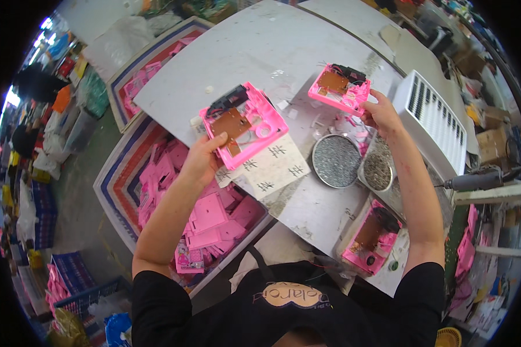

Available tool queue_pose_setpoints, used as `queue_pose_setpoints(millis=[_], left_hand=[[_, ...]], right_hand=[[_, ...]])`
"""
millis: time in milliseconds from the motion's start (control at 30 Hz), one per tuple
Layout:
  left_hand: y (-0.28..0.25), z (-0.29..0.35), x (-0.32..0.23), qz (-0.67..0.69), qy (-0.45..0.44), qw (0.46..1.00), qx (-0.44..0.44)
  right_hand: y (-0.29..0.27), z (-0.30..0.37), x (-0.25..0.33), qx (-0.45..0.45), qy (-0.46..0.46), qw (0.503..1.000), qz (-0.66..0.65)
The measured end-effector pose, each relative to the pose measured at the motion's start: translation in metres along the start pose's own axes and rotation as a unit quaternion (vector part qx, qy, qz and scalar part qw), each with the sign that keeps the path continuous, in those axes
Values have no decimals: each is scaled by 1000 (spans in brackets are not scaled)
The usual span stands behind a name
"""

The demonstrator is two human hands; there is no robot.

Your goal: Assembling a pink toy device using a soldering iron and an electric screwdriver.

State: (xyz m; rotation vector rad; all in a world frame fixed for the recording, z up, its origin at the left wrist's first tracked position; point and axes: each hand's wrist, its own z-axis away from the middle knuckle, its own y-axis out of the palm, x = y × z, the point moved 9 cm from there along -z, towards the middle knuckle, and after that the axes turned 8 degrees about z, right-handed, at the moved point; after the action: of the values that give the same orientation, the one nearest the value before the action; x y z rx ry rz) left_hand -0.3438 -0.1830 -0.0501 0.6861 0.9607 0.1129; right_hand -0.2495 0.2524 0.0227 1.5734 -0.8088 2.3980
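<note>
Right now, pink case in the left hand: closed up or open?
Open. The pink case in the left hand has no cover; its brown circuit board and black part lie exposed inside.

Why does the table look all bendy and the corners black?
In the head view the fisheye lens curves the grey table edges and leaves black corners; both hands, left hand and right hand, and their pink cases look sharp; light is even.

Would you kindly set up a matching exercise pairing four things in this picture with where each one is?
Things:
1. pink case with brown board
2. second pink case
3. third pink case
4. round metal dish

Places:
A. on the table between the person's arms
B. in the left hand
C. lying at the table's near edge
D. in the right hand

Pairs: 1-B, 2-D, 3-C, 4-A
</note>
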Motion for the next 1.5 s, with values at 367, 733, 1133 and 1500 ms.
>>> queue_pose_setpoints(millis=[367, 733, 1133, 1500], left_hand=[[56, 17, 64, -153, -126, 980, 32], [13, 21, 21, -322, -100, 941, 45], [-16, -30, -52, -728, 369, 566, -116], [-5, -41, -34, -755, 353, 541, -112]], right_hand=[[-46, -5, -56, -52, 76, 991, 100], [-82, 39, 4, -211, -180, 861, 427], [-85, 246, -7, -99, -173, 942, 269], [-113, 333, -65, -179, -115, 945, 248]])
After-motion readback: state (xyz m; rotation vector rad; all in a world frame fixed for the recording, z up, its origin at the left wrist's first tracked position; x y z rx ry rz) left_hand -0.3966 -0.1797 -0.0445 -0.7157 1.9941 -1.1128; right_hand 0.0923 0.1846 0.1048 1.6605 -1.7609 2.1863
